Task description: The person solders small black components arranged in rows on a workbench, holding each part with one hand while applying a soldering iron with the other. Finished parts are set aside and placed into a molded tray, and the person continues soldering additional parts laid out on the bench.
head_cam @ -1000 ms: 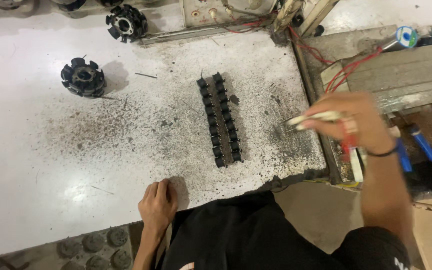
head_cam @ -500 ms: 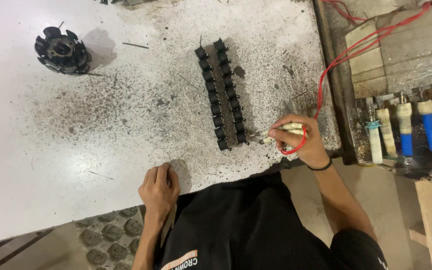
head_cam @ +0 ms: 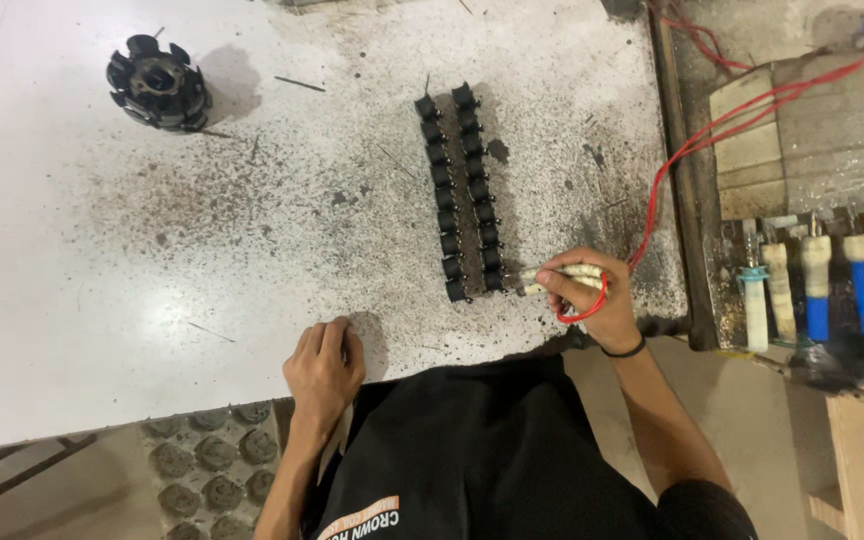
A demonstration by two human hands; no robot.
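A: What is the right hand (head_cam: 592, 300) doing?
B: It pinches a pale tool (head_cam: 560, 277) with a red wire (head_cam: 692, 150), its tip touching the near end of the two rows of black parts (head_cam: 462, 190)
A: And the left hand (head_cam: 324, 365)?
B: Loosely curled, resting at the near edge of the table (head_cam: 102, 250); a black wheel (head_cam: 157, 83) sits far left

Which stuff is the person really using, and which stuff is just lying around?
In use:
right hand
pale pen-like tool with red wire, tip at the rows
two rows of small black parts
left hand, resting on the table edge

Lying about:
black round slotted part
blue-and-white handled tools
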